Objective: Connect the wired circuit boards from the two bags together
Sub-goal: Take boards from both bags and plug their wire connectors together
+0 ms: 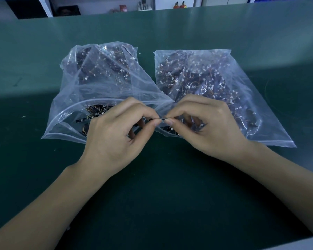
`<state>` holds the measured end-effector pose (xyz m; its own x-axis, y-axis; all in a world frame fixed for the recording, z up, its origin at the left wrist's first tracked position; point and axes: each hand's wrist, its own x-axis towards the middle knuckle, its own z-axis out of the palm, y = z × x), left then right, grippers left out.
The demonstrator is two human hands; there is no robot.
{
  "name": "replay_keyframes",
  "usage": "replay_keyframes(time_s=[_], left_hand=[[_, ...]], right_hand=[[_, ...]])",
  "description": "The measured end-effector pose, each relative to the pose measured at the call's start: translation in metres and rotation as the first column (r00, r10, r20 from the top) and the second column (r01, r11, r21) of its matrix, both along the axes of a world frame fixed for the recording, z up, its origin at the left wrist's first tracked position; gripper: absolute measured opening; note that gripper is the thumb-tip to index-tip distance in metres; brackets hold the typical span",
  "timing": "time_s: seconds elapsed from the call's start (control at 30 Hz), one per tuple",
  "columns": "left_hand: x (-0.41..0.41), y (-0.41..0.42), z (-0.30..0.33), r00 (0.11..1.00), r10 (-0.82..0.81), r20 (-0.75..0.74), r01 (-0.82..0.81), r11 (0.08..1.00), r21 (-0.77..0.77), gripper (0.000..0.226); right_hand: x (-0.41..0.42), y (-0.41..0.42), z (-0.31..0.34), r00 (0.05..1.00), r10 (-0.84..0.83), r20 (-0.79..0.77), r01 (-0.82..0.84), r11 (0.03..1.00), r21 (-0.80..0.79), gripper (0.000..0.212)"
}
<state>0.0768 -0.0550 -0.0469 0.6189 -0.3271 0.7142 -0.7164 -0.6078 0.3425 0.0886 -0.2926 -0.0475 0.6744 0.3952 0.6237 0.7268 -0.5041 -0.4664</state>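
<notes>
Two clear zip bags lie side by side on the green table, both stuffed with small dark circuit boards with wires and white connectors. The left bag (98, 83) has its mouth open toward me, with loose boards (96, 110) showing inside. The right bag (215, 83) lies flat. In front of the bags my left hand (116, 134) and my right hand (204, 127) meet fingertip to fingertip. Each pinches an end of a thin dark piece (162, 119) between thumb and forefinger. What exactly is pinched is too small to tell.
The green table mat (161, 186) stretches wide around the bags and toward me. Shelving and small items (145, 5) stand beyond the far edge of the table. My forearms reach in from the bottom corners.
</notes>
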Motion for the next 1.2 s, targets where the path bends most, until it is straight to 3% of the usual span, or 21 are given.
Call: replay_keyframes(time_s=[0.67, 0.8, 0.9, 1.07, 1.2], left_hand=[[-0.0003, 0.0003, 0.0003, 1.000, 0.010, -0.007, -0.010, 1.000, 0.014, 0.014], [-0.0006, 0.0009, -0.0011, 0.998, 0.053, -0.023, -0.053, 0.998, -0.022, 0.012], [-0.0010, 0.0024, -0.0007, 0.997, 0.072, -0.037, -0.074, 0.995, -0.070, 0.008], [0.0000, 0.0021, -0.0016, 0.999, 0.026, -0.047, -0.028, 0.999, -0.044, 0.011], [0.0006, 0.0001, -0.0035, 0.998, -0.045, -0.040, 0.046, 0.999, 0.012, 0.008]], right_hand=[[0.0003, 0.0024, -0.0018, 1.000, -0.012, -0.019, 0.012, 1.000, -0.008, 0.005], [0.0001, 0.0017, -0.0023, 0.998, -0.035, -0.058, 0.030, 0.995, -0.094, 0.029], [0.0002, 0.0022, -0.0032, 0.997, -0.044, -0.071, 0.032, 0.986, -0.161, 0.032], [0.0014, 0.0005, -0.0031, 0.995, -0.080, -0.063, 0.074, 0.993, -0.091, 0.042], [0.0014, -0.0005, -0.0029, 0.994, -0.105, -0.031, 0.103, 0.994, -0.043, 0.036]])
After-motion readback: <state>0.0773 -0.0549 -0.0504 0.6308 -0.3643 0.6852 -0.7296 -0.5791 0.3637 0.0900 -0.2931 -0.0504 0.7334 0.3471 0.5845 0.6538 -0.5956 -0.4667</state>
